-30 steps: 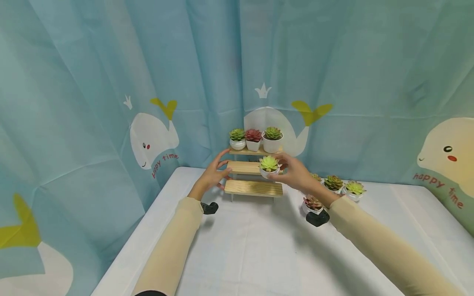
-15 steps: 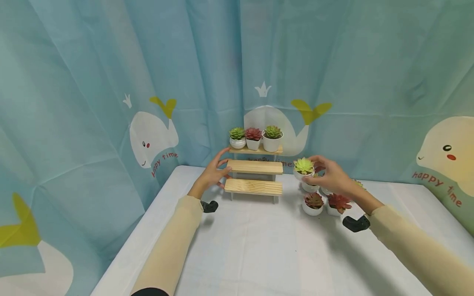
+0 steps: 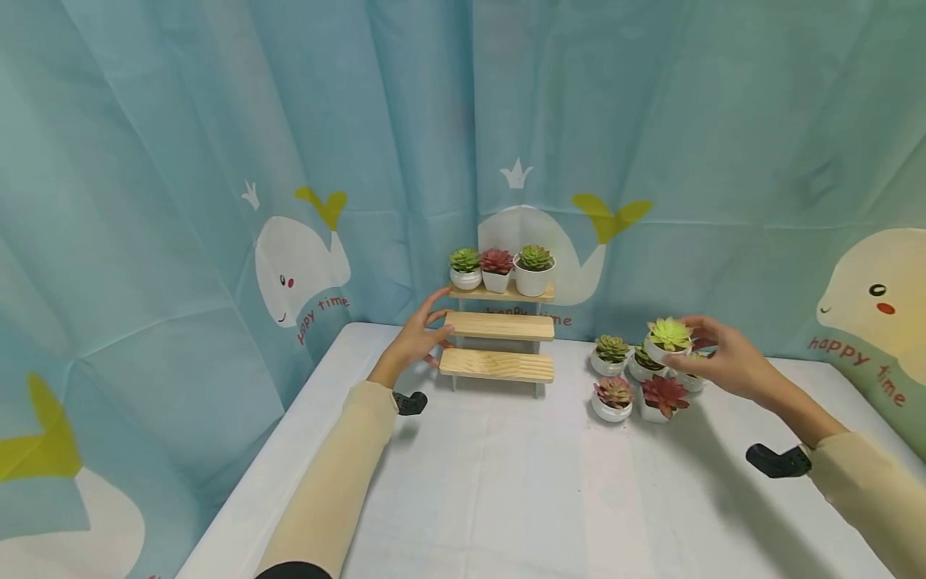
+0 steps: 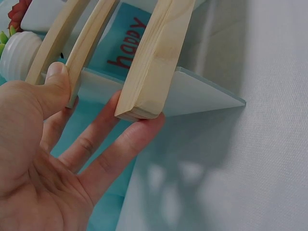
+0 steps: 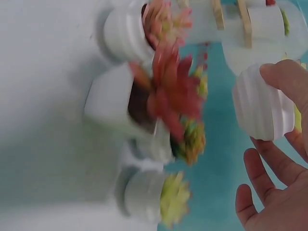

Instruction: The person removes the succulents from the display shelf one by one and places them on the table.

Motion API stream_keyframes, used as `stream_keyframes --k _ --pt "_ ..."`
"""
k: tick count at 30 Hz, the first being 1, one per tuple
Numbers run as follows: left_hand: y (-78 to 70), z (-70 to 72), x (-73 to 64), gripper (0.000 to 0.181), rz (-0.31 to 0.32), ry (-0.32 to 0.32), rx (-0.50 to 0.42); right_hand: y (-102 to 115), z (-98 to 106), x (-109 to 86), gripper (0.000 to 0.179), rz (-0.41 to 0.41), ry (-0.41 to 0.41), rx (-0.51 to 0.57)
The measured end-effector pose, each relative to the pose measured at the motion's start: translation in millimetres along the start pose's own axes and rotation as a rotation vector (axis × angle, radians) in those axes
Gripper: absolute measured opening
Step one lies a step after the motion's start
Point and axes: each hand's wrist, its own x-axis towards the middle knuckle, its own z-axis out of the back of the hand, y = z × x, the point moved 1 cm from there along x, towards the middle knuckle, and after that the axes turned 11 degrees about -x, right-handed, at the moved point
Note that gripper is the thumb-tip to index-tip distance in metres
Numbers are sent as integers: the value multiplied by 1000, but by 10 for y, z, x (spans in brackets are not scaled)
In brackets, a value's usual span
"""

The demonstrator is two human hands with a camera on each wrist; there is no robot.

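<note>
My right hand (image 3: 731, 363) pinches a white pot with a bright yellow-green succulent (image 3: 669, 334) between thumb and fingers, above the potted plants on the right. In the right wrist view, the thumb lies on the ribbed side of this white pot (image 5: 262, 103). My left hand (image 3: 414, 338) touches the left end of a three-tier wooden plant stand (image 3: 495, 366). In the left wrist view, its thumb (image 4: 57, 82) rests on the middle board while spread, nearly straight fingers (image 4: 127, 144) reach the lowest board's end. Part of the index finger is hidden.
Two green succulents and a dark red one (image 3: 496, 270) stand on the top tier. On the white table (image 3: 506, 482) are several more potted succulents, including a pink one (image 3: 612, 398) and a red one (image 3: 661, 398). A blue curtain (image 3: 405, 121) hangs behind.
My right hand has carried the yellow-green succulent from in front of the stand's middle tier rightward, over the grouped pots. My left hand has stayed at the stand.
</note>
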Motion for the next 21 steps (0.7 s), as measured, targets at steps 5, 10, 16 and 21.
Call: stream_keyframes --k 5,10,16,21 --pt "-3 -1 -7 73 -4 -6 5 -204 91 -163 74 -49 -8 -36" --pt "12 8 -2 73 -8 -4 9 -371 136 -310 73 -75 -25 -45" --pt "11 15 -1 72 -12 2 1 -515 84 -434 71 -75 -66 -38" --pt "17 10 14 73 -16 2 14 -578 2 -510 73 -82 -50 -44"
